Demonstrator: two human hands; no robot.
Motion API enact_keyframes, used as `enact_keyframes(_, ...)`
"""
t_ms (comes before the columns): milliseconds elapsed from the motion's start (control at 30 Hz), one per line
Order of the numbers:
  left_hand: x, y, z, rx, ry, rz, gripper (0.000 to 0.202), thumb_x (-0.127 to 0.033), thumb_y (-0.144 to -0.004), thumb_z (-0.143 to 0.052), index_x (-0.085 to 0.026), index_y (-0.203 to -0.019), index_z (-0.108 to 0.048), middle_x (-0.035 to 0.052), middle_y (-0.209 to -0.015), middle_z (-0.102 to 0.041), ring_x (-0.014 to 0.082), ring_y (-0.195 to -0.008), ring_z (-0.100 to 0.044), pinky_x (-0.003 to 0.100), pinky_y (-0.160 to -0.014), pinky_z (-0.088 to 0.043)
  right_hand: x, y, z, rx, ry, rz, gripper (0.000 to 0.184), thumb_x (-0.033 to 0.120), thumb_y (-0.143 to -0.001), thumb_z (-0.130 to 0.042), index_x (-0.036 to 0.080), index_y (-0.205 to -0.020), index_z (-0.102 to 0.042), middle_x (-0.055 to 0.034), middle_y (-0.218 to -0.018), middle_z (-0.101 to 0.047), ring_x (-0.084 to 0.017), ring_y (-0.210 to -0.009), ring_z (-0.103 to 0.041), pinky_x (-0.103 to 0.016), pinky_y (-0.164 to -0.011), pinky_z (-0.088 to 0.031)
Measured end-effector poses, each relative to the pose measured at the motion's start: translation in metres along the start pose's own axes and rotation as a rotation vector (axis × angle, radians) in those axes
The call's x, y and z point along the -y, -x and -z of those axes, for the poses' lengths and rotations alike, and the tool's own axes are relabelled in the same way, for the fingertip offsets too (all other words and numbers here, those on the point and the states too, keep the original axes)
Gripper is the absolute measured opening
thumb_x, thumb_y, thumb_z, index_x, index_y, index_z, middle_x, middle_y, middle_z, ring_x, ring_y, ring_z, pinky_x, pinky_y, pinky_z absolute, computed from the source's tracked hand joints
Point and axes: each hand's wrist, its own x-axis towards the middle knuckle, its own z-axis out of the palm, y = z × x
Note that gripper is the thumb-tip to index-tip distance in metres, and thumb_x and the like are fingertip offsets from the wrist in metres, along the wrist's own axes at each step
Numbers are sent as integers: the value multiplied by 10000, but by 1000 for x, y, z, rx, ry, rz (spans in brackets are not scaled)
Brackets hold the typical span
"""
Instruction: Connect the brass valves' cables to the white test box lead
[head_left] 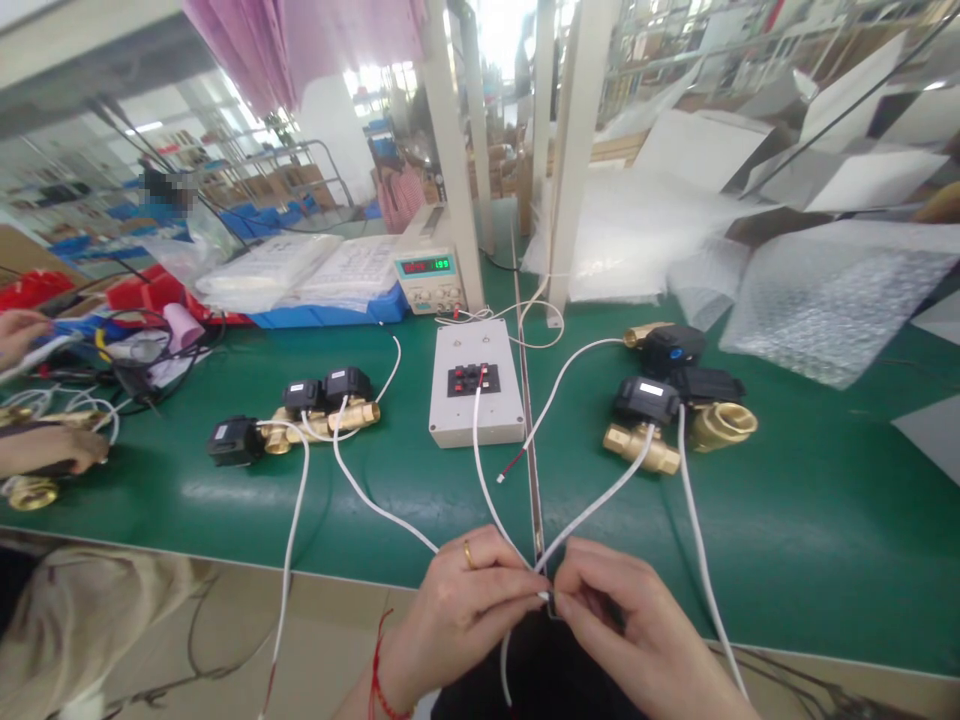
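My left hand (480,595) and my right hand (630,615) meet at the table's front edge, fingertips pinched close together. Two white cables run into the left fingers: a box cable (482,465) from the grey test box (475,425) and a valve cable (600,508) from a brass valve with a black actuator (645,400). A small white cable end shows between the fingertips. The right thumb and finger close on the end; the exact joint is hidden. Another white cable end (505,665) hangs below my left hand.
More motorized valves lie at left (322,410) and right (720,420), their cables trailing over the front edge. Behind the box stands a power supply (431,275). Bubble wrap (840,290) lies at right. A co-worker's hand (75,448) touches valves at far left.
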Motion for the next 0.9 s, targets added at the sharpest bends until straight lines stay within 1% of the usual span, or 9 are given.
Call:
enact_keyframes(300, -3, 0, 4, 27, 37, 50, 178, -313, -974, -704, -152, -998, -774, 60, -835, -724, 136, -746, -683, 212, -688, -539, -4, 3, 8, 10, -52, -23, 280, 278, -924, -501, 211, -652, -495, 24, -650, -439, -172, -587, -434, -277, -550, -287)
enact_keyframes(400, -3, -3, 14, -49, -34, 69, 119, -245, -985, -681, -172, -1027, -765, 49, -866, -719, 132, -776, -684, 211, -689, -544, -5, 4, 10, 10, -79, -35, 272, 281, -917, -514, 209, -656, -500, 18, -665, -448, -180, -607, -437, -282, -563, -288)
enact_keyframes(467, 3, -7, 29, -149, -174, 94, 137, -152, -993, -621, -182, -981, -754, 36, -861, -719, 130, -781, -679, 222, -699, -547, -7, 4, 11, 18, -103, -45, 263, 277, -917, -524, 207, -664, -510, 15, -681, -454, -182, -626, -444, -284, -577, -293)
enact_keyframes(533, 18, -15, 55, -268, -398, 158, 162, -172, -993, -590, -189, -943, -744, 38, -880, -730, 153, -802, -684, 268, -733, -559, -8, 4, 10, 16, -120, -49, 255, 271, -914, -530, 206, -668, -515, 16, -686, -452, -181, -632, -442, -285, -585, -293)
enact_keyframes(667, 68, -40, 120, -479, -783, 351, 229, -343, -946, -572, -174, -971, -724, 150, -1024, -715, 336, -1028, -658, 512, -914, -521, -9, 3, 9, -16, -105, -39, 259, 266, -911, -540, 205, -662, -510, 19, -679, -446, -174, -621, -437, -279, -577, -298)
enact_keyframes(733, 91, -52, 143, -473, -856, 444, 187, -343, -911, -605, -184, -917, -702, 184, -1042, -694, 423, -1140, -605, 591, -965, -468, -11, 5, 11, -9, -72, -22, 272, 267, -925, -540, 207, -662, -504, 15, -678, -456, -178, -623, -455, -277, -581, -321)
enact_keyframes(800, 103, -60, 153, -424, -926, 534, 155, -335, -890, -657, -186, -855, -679, 175, -954, -688, 457, -1164, -587, 597, -957, -461, -14, 10, 12, 23, -32, 1, 313, 305, -955, -561, 214, -660, -513, 5, -670, -487, -192, -620, -493, -285, -587, -368)
enact_keyframes(867, 105, -63, 153, -372, -1008, 609, 177, -335, -900, -680, -170, -836, -671, 154, -873, -679, 431, -1148, -599, 571, -962, -465, -20, 11, 10, 32, 17, 11, 370, 402, -982, -631, 235, -660, -556, -12, -669, -545, -222, -623, -555, -308, -594, -445)
enact_keyframes(900, 105, -63, 150, -338, -1043, 637, 191, -343, -914, -682, -157, -871, -680, 141, -888, -685, 388, -1134, -611, 543, -978, -468, -23, 8, 7, -46, 57, -16, 379, 445, -978, -697, 256, -667, -590, -26, -691, -581, -251, -671, -603, -333, -637, -500)
